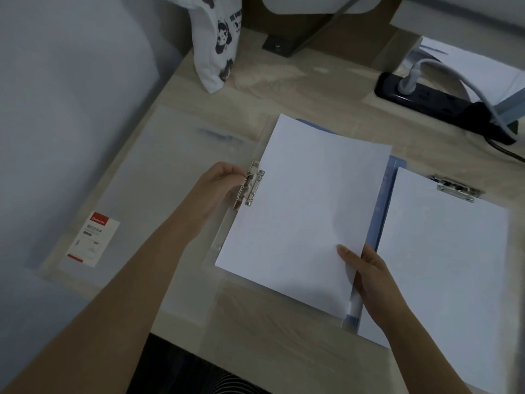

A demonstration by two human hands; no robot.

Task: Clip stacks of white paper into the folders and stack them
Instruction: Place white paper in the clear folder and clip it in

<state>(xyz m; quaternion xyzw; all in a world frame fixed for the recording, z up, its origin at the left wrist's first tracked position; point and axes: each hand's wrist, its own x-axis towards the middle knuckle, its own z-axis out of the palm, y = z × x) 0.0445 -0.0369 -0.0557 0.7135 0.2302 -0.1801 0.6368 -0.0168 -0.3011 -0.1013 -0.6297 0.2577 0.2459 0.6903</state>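
Observation:
A translucent folder lies open on the desk, its clear cover (159, 177) spread to the left with a red and white label (92, 241). A stack of white paper (301, 211) rests on its right half. My left hand (224, 180) pinches the lever of the metal clip (251, 184) at the paper's left edge. My right hand (366, 273) grips the paper's lower right corner, thumb on top. A blue folder (385, 200) lies underneath to the right, holding another white stack (449, 257) under its own metal clip (456, 189).
A white printed cloth bag (218, 44) stands at the back of the wooden desk (284, 89). A black power strip (443, 106) with a white plug and cable lies at the back right. A wall runs along the left.

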